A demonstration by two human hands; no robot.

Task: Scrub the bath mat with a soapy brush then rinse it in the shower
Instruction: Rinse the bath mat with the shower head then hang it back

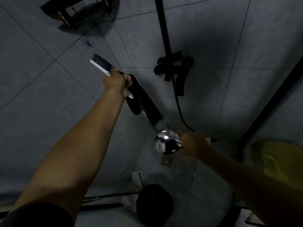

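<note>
Grips scrub brush (102, 63) and dangling bath mat (147, 105) in left hand (115, 81), far; holds shower head (167, 143) in right hand (194, 145), near, seemingly for rinsing

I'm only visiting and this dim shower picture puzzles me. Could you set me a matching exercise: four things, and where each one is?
Things:
1 brush
2 shower head
3 mixer tap
4 rack

Places:
A at the top left of the view
B held in the right hand
C held in the left hand
D at the foot of the black pipe

Pairs: 1-C, 2-B, 3-D, 4-A
</note>
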